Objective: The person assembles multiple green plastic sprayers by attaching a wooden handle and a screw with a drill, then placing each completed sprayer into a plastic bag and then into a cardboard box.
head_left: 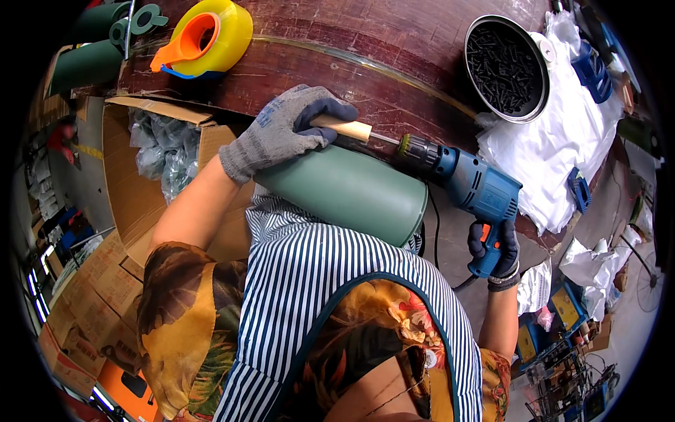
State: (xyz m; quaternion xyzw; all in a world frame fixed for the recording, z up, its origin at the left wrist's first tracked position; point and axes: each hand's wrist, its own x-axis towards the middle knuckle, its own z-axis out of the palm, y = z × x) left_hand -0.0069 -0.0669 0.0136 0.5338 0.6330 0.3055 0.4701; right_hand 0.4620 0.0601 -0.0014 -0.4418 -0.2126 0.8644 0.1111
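My left hand [292,126], in a grey knit glove with dark fingertips, is closed around a short wooden handle [344,127]. Its wrist rests over the left end of a green cylinder [351,190], which lies across my lap against the table edge. In a dark glove, my right hand [498,247] grips a blue power drill [485,186] by its handle, near the orange trigger. The drill's black chuck [420,151] points left. A thin metal shaft [385,138] runs between the chuck and the end of the wooden handle.
On the dark red table [337,77] stand a tape roll in an orange dispenser [204,39] and a round tin of black screws [506,69]. White plastic bags [541,151] lie at right. An open carton [133,190] with plastic-wrapped items stands left. More green cylinders [88,67] lie far left.
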